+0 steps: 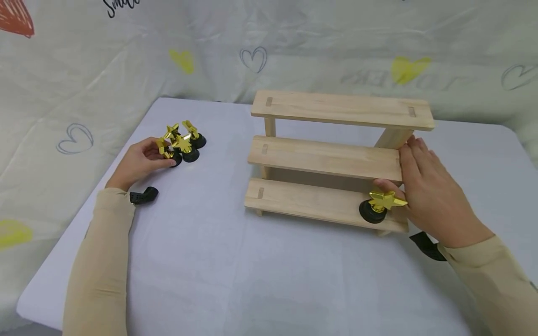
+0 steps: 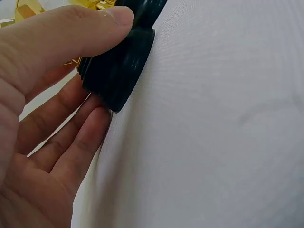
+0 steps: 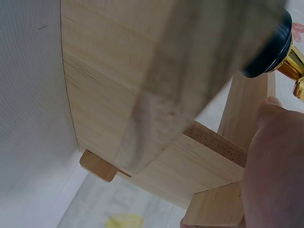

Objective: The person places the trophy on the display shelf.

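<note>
At the left of the table, my left hand [image 1: 145, 158] pinches the black round base [image 2: 118, 66] of a small gold star trophy [image 1: 165, 148] between thumb and fingers. Other gold star trophies [image 1: 183, 143] stand close beside it on their black bases. On the right, my right hand [image 1: 437, 196] holds the end of a three-tier wooden shelf [image 1: 325, 156], fingers straight along its outer side and thumb in front, just below the middle tier. One star trophy [image 1: 374, 212] is on the right end of the lowest tier, near that thumb; its star points right.
A white cloth covers the table [image 1: 210, 261]. Behind it hangs a pale sheet [image 1: 311, 42] printed with hearts and lettering. Black wrist pieces [image 1: 144, 195] show beside both cuffs.
</note>
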Demonstrator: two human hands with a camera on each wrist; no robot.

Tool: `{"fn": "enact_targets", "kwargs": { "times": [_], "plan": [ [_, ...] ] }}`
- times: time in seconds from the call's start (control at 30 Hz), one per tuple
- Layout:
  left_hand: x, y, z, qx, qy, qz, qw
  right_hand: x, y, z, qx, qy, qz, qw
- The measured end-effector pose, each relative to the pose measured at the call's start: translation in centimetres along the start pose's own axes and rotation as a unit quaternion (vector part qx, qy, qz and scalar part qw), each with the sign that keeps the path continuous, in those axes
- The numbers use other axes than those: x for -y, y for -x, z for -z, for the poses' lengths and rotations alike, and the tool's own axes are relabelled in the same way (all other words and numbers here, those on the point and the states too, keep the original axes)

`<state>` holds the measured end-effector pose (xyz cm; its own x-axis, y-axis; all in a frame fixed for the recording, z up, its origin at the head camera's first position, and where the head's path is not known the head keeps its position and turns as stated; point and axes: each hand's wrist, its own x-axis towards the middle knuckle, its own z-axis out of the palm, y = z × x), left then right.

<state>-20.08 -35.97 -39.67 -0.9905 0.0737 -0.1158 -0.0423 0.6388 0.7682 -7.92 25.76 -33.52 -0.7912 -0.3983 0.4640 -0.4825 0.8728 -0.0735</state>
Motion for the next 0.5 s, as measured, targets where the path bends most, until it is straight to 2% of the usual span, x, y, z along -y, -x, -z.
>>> {"fn": "enact_targets", "kwargs": {
  "times": [0.17, 0.33, 0.5],
  "plan": [
    [0.16, 0.18, 0.16, -0.001, 0.007, -0.013, 0.9999, 0.06, -0.06, 0.1, 0.003, 0.001, -0.001, 1.0],
    [0.07, 0.44, 0.11, 0.018, 0.008, -0.022, 0.9996, 0.05, 0.01, 0.13, -0.001, 0.006, 0.003, 1.0],
    [-0.04, 0.41, 0.0, 0.009, -0.022, -0.015, 0.9996, -0.02, 0.17, 0.21, -0.007, 0.016, 0.004, 0.9998]
  ]
}}
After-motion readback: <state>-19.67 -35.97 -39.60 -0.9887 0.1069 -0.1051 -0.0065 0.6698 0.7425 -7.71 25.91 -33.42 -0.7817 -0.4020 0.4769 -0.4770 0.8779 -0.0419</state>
